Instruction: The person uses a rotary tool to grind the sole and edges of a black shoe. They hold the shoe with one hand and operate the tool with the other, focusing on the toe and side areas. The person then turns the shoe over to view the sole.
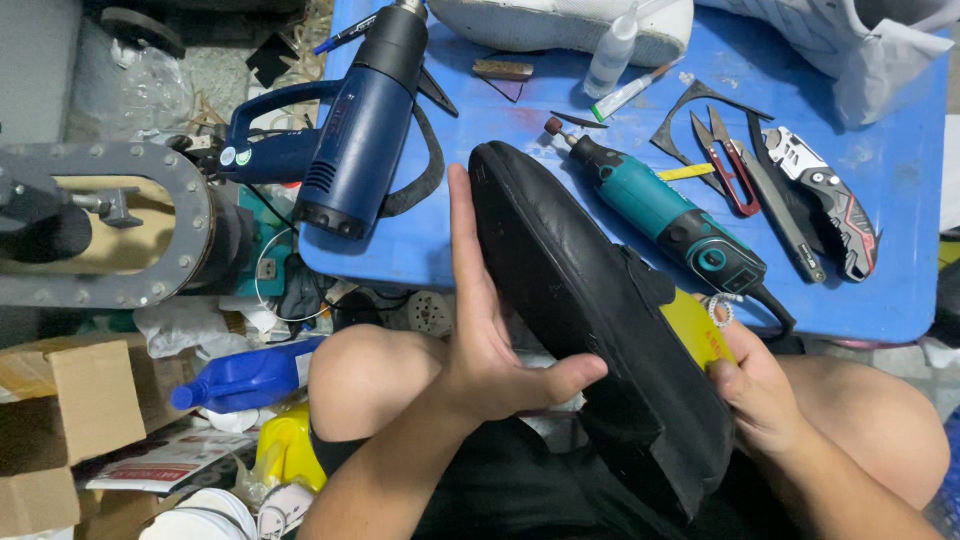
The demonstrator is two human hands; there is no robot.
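A black shoe (pixel 590 310) lies sole-up across my lap, its toe pointing at the blue table (pixel 880 170). My left hand (pixel 485 330) is flat and open, its palm and fingers pressed along the shoe's left edge, thumb resting on the sole. My right hand (pixel 755 385) grips the shoe's right side near the heel, where a yellow insole (pixel 697 330) shows. A ring sits on one right finger.
On the blue table lie a blue heat gun (pixel 365 125), a teal rotary tool (pixel 665 215), red-handled snips (pixel 728 165), a folding utility knife (pixel 830 200), a small glue bottle (pixel 610 55) and a white shoe (pixel 560 25). A cardboard box (pixel 60 420) and blue bottle (pixel 250 375) clutter the floor at left.
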